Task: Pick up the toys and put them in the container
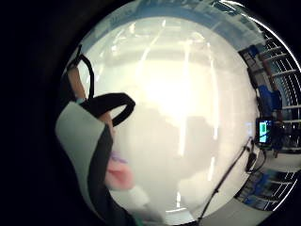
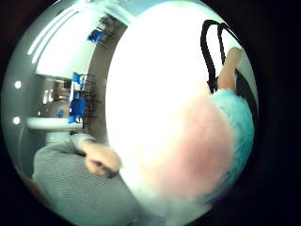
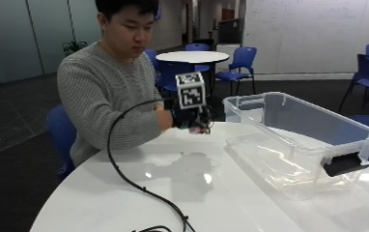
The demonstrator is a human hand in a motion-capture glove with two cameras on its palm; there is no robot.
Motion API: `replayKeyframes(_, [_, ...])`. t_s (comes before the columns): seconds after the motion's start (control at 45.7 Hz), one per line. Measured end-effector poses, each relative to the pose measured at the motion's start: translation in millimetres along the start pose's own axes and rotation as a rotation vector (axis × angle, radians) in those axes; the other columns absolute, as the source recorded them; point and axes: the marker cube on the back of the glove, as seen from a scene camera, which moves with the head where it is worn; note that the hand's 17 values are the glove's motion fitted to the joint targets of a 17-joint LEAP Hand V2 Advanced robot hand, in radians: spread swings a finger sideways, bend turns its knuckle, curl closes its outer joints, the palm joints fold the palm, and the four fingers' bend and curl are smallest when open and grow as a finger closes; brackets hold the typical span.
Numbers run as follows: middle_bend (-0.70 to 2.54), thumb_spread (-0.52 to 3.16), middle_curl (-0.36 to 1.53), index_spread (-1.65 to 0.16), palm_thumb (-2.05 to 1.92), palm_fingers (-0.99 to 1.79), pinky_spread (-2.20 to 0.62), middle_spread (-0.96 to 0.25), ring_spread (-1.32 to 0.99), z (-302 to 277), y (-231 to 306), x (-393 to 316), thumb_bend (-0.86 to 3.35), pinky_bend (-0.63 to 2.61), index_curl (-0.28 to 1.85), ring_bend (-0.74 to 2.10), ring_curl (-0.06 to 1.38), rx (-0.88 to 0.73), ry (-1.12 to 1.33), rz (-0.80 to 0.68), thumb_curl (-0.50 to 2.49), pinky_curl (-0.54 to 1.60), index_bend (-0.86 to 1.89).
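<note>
White round table (image 3: 172,193): gloved right hand (image 3: 191,118) lifted, fingers clutching pink-and-teal fuzzy toy (image 2: 207,146) (carry height, prob.) w/ clear plastic container (image 3: 300,140) right.

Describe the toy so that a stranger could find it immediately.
On the round white table, left of the clear plastic container, the gloved right hand hovers. The plush toy sits in its grip: pink with turquoise fur, the only soft, colourful thing there.
</note>
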Motion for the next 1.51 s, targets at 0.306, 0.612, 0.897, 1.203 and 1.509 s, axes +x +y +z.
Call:
replayKeyframes(0.306, [0.81,0.54,0.53,-0.3,0.58,1.12,-0.4,-0.22,-0.51,-129,-33,19,0.09,0.93,0.69,1.01,0.51,0.216,-0.021,0.023,0.75,0.46,0.66])
replayKeyframes(0.612, [0.86,0.34,0.59,-0.25,0.59,1.05,-0.4,-0.18,-0.5,-119,-192,-5,0.07,0.97,0.76,1.05,0.57,0.22,0.008,0.139,0.83,0.5,0.71])
replayKeyframes(0.897, [0.85,0.3,0.63,-0.25,0.58,0.91,-0.4,-0.18,-0.51,-76,-277,-10,0.05,1.01,0.83,1.04,0.61,0.068,0.052,0.14,0.9,0.52,0.71])
replayKeyframes(1.203, [0.28,0.91,0.46,-0.35,0.14,-0.35,-0.11,-0.18,-0.26,-36,-253,1,-0.07,1.08,0.69,0.5,0.49,-0.247,0.005,0.21,0.74,0.51,0.32])
replayKeyframes(1.509, [0.13,1.19,0.36,-0.4,-0.04,-0.17,0.04,-0.16,-0.11,-61,-203,-7,-0.04,0.86,0.54,0.22,0.35,-0.162,-0.027,0.122,0.53,0.4,0.17])
